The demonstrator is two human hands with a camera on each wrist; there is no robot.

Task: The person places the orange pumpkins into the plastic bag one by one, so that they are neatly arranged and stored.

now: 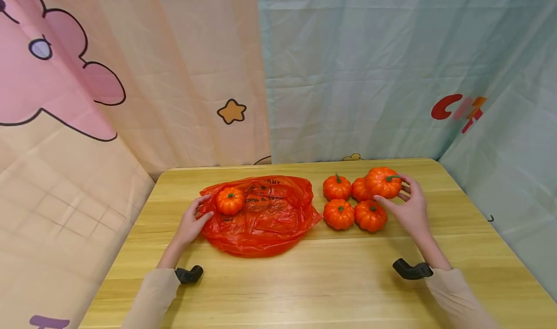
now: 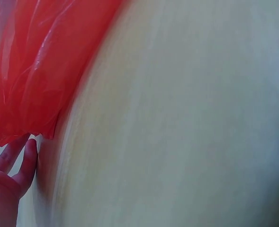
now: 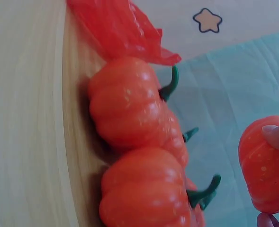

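Note:
A crumpled red plastic bag [image 1: 270,237] lies flat on the left part of the table, printed with dark letters. One small orange pumpkin [image 1: 230,200] sits at its left end. My left hand [image 1: 194,221] is at the bag's left edge, thumb and fingers spread beside that pumpkin; in the left wrist view, the fingertips [image 2: 30,146] meet the bag's edge. On the right, my right hand [image 1: 409,204] grips another pumpkin [image 1: 382,182] between thumb and fingers, raised over the group. The right wrist view shows this held pumpkin [image 3: 262,165] apart from those on the table.
Several more pumpkins [image 1: 338,214] stand close together just right of the bag, green stems up. The wooden table [image 1: 278,285] ends at a printed curtain [image 1: 348,78] behind it, and more curtain hangs along both sides.

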